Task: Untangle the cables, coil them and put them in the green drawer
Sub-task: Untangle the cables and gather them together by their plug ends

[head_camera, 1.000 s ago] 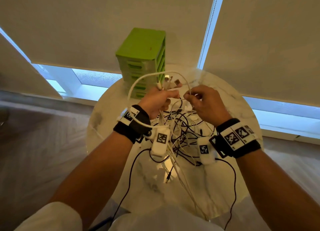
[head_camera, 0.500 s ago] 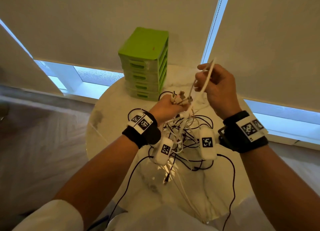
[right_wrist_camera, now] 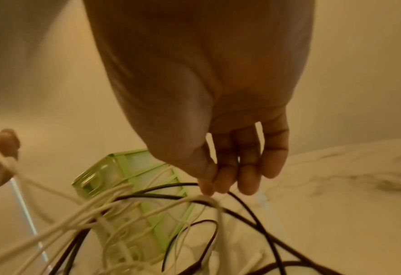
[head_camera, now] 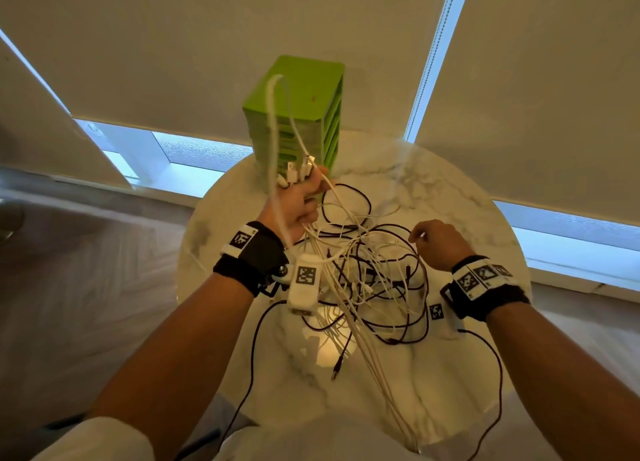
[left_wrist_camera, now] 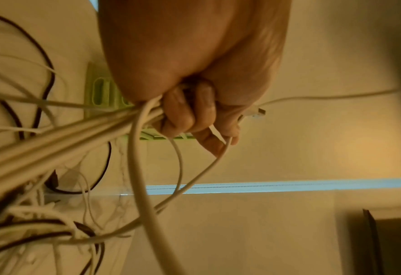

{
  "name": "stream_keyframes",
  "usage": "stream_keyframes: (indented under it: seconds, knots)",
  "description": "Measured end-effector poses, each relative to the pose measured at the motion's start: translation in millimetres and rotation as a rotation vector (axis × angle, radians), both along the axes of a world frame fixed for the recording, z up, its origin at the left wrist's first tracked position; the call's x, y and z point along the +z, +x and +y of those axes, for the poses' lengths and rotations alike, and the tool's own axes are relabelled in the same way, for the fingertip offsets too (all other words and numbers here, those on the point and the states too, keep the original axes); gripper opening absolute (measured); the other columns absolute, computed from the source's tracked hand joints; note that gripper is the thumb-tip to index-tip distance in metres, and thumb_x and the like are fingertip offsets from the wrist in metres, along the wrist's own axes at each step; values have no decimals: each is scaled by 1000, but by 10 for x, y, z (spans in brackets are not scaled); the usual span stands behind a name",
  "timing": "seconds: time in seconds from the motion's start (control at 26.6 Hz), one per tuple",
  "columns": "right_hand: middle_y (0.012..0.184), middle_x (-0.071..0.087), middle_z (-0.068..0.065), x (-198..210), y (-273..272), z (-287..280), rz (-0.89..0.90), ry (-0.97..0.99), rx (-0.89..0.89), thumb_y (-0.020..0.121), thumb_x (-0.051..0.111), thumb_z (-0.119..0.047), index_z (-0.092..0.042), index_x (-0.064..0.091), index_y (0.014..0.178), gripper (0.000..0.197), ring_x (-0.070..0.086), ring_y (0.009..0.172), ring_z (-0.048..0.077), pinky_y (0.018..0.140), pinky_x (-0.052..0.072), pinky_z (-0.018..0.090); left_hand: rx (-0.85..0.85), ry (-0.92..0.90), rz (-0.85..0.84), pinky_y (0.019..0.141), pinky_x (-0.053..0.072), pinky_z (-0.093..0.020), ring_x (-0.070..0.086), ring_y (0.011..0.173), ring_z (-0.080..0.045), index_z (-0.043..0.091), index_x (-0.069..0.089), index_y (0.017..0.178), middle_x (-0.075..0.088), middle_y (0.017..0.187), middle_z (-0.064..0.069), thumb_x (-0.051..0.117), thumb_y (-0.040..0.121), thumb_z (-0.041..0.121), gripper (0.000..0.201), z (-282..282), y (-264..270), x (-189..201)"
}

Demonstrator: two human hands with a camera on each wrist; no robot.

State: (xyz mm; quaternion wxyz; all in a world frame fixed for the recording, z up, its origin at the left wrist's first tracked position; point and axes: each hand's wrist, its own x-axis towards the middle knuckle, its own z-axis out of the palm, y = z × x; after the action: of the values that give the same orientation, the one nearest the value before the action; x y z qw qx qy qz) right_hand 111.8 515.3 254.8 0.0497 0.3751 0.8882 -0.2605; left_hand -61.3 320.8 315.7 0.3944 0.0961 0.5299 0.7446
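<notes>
Left hand (head_camera: 298, 206) raised above the far side of the round marble table (head_camera: 460, 197), fingers (left_wrist_camera: 183, 111) curled tight round a bundle of white cables (head_camera: 349, 287), plug ends fanned out past the knuckles. One white loop (head_camera: 273, 114) standing high out of the fist, in front of the green drawer unit (head_camera: 311, 90) as seen from the head camera. Remaining lengths of the bundle slanting down from the fist across the table to its near edge.

Right hand (head_camera: 438, 244) low over the right side of the heap, thumb and fingertips (right_wrist_camera: 208, 186) pinched together on a thin white cable where it crosses a black cable (right_wrist_camera: 253, 210); pinch plain in the right wrist view, other fingers loosely bent alongside.

Tangle of white and black cables (head_camera: 377, 273) lying mid-table between the two wrists, uncoiled, strands crossing over and under one another; a single black cable end (head_camera: 337, 365) trailing toward the near edge, ending in a small plug.

Green drawer unit upright at the far edge of the table, just behind the left hand, drawers pushed in, apart from the cable heap.

Wrist bands with printed square markers (head_camera: 242, 239) on both forearms; white roller blinds (head_camera: 173, 45) behind the table, a pale strip of window below them.
</notes>
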Motion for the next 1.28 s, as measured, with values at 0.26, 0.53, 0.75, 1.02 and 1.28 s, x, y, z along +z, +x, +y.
stream_keyframes:
  seconds: [0.26,0.53,0.75,1.02,1.28]
  knots:
    - [76,64,0,388,-348,-552,452,-183,243,89,62,-40,-23,66,100,20,56,64,11,61,44,25,-32,-73,91,37,19,-16,22,39,-2,15,65,96,70,80,0,52,99,19,14,138,78,51]
    - [68,60,0,-60,-190,-157,197,-167,137,94,56,-25,-11,69,81,23,50,59,9,63,36,28,80,81,-39,34,16,-14,21,34,-1,20,60,89,66,72,4,45,101,21,19,-23,-145,131]
    - [66,58,6,-9,-66,-88,350,-326,-127,91,63,-17,-5,70,86,14,49,52,8,52,40,17,77,202,-101,34,16,-14,20,33,-1,22,58,87,68,74,4,41,102,24,23,-25,-113,126]
    - [80,53,-2,369,-200,-304,563,-102,39,83,70,-15,-24,58,116,36,49,67,11,65,41,24,-18,265,-98,32,19,-13,22,31,-1,22,57,92,67,74,5,39,102,24,21,147,22,295]
    - [65,50,7,509,-222,-379,598,-359,67,95,56,-16,0,64,79,24,43,51,6,58,38,25,-133,66,285,41,16,-18,23,41,-3,20,62,108,60,67,13,46,101,20,17,196,117,206]
